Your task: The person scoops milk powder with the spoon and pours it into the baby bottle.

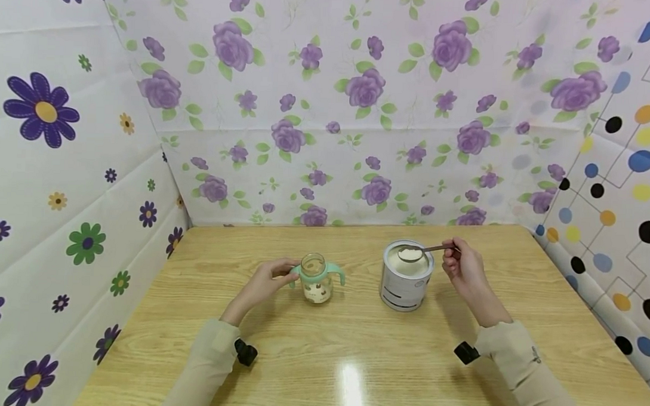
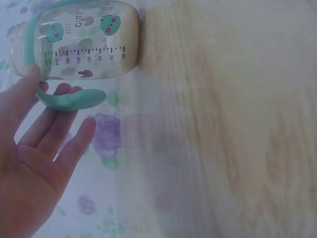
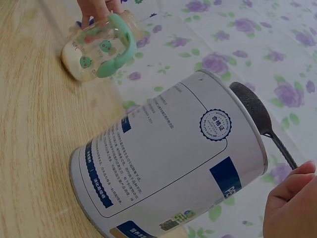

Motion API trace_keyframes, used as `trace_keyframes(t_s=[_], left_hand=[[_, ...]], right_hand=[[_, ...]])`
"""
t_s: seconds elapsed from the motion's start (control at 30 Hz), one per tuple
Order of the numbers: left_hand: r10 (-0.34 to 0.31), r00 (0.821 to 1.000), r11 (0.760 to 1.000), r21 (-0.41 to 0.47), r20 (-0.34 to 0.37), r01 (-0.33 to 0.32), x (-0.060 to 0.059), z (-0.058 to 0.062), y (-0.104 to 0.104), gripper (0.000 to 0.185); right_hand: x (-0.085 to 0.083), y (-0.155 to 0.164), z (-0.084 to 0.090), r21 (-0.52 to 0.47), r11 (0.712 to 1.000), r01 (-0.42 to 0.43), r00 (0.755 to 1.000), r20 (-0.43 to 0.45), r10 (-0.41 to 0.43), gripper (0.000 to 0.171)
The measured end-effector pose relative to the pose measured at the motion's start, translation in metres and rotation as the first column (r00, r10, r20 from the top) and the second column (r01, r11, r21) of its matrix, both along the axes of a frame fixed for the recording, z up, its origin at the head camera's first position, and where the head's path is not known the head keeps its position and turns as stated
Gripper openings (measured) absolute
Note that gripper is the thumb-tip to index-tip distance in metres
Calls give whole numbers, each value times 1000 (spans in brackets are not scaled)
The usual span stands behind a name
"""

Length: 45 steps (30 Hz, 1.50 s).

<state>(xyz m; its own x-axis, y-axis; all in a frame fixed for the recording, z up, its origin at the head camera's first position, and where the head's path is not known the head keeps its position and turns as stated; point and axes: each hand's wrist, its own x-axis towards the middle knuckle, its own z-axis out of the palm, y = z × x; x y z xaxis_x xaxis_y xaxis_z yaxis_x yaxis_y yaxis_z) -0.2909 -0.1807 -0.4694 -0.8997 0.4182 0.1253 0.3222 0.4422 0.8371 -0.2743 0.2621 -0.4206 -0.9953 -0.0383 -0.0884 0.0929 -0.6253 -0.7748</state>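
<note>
A clear baby bottle [image 1: 317,286] with a green two-handled collar stands uncapped on the table, with pale powder at its bottom. My left hand [image 1: 268,280] holds it by the left handle, thumb and fingers about the green handle [image 2: 74,100]. To the right stands a white tin can [image 1: 403,292], open and filled with cream-coloured powder. Over its mouth is a dark spoon [image 1: 433,248] bearing a heap of powder [image 1: 411,254]. My right hand [image 1: 465,269] pinches the spoon by the end of its handle. In the right wrist view the spoon's bowl [image 3: 251,107] shows just above the can's rim.
Everything stands on a light wood-grain table [image 1: 298,357]. Behind it hangs a floral cloth [image 1: 328,107]; patterned cloths also line the left side [image 1: 62,176] and right side [image 1: 615,207]. Bottle and can stand apart with bare tabletop between them.
</note>
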Motion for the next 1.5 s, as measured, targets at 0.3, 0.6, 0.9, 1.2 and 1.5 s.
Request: trace_keyframes(t_s=[0.3,0.6,0.9,1.2,1.5], left_hand=[[-3,1000,1000,11,-1,3,1,-1,1,35],[12,1000,1000,-2,0,-12,0,-1,3,35],[1,999,1000,-2,-34,-1,-2,-2,2,35],[-5,999,1000,7,-36,5,-1,0,5,34],[-6,1000,1000,-25,-4,6,-1,3,5,32]], right_hand=[[2,-4,5,38,999,16,999,-35,-15,42],[0,-10,9,90,995,34,999,-40,-31,42],[-1,-14,13,87,996,31,999,-38,-28,40],[-2,-17,18,107,994,35,999,-33,-32,41],[-3,-17,20,117,993,36,999,-42,-31,44]])
